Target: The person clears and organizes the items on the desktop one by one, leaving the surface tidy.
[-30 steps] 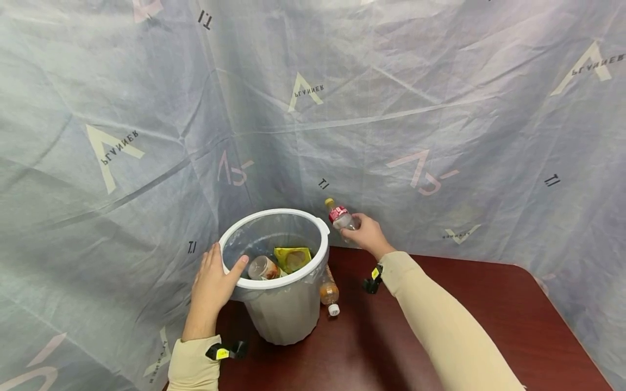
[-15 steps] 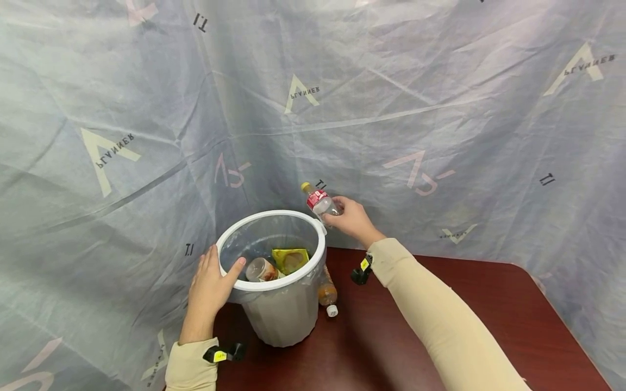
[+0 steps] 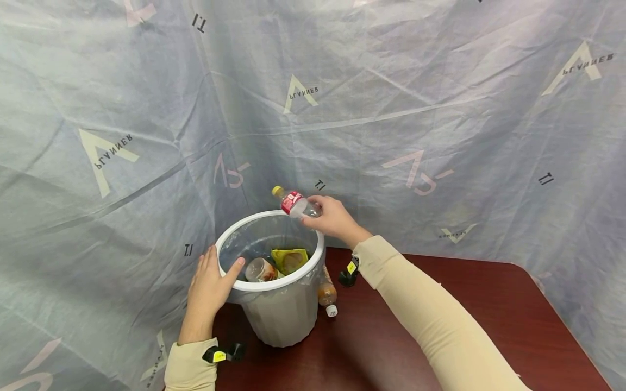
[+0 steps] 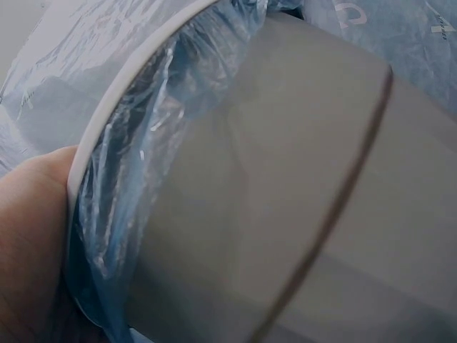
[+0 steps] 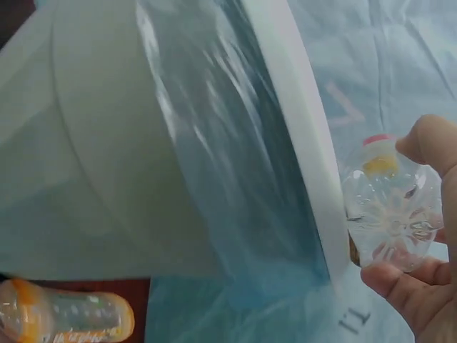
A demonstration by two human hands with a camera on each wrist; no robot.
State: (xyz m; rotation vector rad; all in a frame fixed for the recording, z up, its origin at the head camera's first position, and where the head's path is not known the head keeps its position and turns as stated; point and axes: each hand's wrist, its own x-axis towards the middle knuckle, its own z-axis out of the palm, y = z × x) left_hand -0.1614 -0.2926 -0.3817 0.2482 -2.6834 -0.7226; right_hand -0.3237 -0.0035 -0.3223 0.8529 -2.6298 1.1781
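Note:
My right hand (image 3: 333, 218) holds a clear plastic bottle (image 3: 299, 205) by its base end, over the back right rim of a grey trash can (image 3: 281, 320). The bottle has a red label and yellow cap, tilts up to the left, and shows its ribbed base in the right wrist view. My left hand (image 3: 211, 282) rests spread against the left side of the can's white rim (image 3: 269, 284), fingers straight and thumb over the edge. Inside the can lie a clear container (image 3: 257, 270) with a patterned label and a yellow packet (image 3: 292, 259).
An orange-labelled bottle (image 3: 327, 293) with a white cap lies on the dark red table (image 3: 440, 326), against the can's right side. A clear liner (image 4: 153, 153) folds over the rim. Printed grey sheeting (image 3: 391, 130) hangs behind and to the left.
My right hand has carried the bottle leftward from beside the can to over its rim, and the bottle has tipped flatter. The left hand stays at the rim.

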